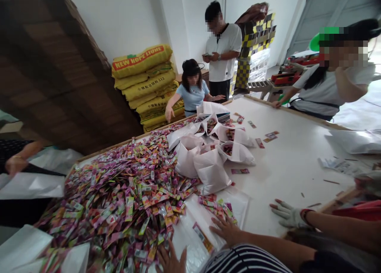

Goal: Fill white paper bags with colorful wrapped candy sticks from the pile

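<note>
A big heap of small colourful sachets covers the left half of a white table. My left hand lies at the bottom edge, fingers spread, touching the heap's near edge beside a clear plastic bag. My right hand, on a bare forearm below a striped sleeve, rests flat with fingers apart on the clear bag, next to a small bunch of sachets. Neither hand grips anything.
Several open white bags with sachets inside stand mid-table. A co-worker's gloved hand rests on the table at the right. Other people stand or lean at the far and left edges. Yellow sacks are stacked behind.
</note>
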Action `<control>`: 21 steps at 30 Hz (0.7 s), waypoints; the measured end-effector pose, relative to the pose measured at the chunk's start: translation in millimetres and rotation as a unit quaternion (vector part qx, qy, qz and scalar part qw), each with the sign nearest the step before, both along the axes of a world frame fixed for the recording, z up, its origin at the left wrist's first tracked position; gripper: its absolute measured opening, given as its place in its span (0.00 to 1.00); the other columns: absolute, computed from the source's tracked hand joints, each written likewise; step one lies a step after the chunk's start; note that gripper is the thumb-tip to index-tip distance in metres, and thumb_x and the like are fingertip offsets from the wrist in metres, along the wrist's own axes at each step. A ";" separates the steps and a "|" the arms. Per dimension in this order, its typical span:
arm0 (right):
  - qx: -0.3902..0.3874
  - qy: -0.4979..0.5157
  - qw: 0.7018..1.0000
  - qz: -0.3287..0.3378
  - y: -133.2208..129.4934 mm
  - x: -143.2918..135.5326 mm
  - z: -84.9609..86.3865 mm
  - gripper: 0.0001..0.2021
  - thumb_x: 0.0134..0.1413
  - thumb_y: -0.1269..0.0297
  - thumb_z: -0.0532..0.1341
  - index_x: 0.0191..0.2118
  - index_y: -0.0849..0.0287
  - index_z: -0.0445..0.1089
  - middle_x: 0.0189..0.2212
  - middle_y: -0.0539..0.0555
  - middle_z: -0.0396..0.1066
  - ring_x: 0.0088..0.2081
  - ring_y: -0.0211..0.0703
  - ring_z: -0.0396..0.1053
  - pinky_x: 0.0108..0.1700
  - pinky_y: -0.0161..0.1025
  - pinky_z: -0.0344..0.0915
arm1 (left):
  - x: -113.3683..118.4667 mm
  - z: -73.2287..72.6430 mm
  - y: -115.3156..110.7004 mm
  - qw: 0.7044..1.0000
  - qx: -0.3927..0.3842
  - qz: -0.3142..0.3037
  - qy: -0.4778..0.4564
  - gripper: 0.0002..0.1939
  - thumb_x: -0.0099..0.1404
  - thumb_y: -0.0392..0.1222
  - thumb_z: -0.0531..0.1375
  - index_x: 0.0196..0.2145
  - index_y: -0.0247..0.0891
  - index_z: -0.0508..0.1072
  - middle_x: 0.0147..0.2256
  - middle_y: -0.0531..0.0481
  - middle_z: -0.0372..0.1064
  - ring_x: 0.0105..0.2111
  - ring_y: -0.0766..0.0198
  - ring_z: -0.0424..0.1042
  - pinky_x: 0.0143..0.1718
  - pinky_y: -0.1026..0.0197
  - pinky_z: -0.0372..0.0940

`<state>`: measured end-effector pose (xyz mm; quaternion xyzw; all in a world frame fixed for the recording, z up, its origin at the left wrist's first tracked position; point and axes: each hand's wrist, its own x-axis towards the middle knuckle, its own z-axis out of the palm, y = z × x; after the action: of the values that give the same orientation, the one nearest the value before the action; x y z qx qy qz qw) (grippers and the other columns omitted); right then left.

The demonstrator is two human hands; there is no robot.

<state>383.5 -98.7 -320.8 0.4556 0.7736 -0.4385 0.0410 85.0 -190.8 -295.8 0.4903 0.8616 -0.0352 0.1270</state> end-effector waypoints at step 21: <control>0.035 0.005 0.999 0.008 17.8 28.9 9.9 0.40 0.46 0.44 0.66 0.67 0.41 0.62 0.72 0.59 0.47 0.73 0.52 0.37 0.68 0.45 0.25 | -0.4 -6.2 1.6 0.997 0.065 0.026 -0.038 0.40 0.61 0.69 0.46 0.64 0.47 0.62 0.67 0.26 0.52 0.70 0.31 0.41 0.64 0.32 0.41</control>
<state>412.5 -80.9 -310.9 0.4486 0.7920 -0.4134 0.0243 84.6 -189.2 -302.0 0.4762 0.8689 0.0425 0.1281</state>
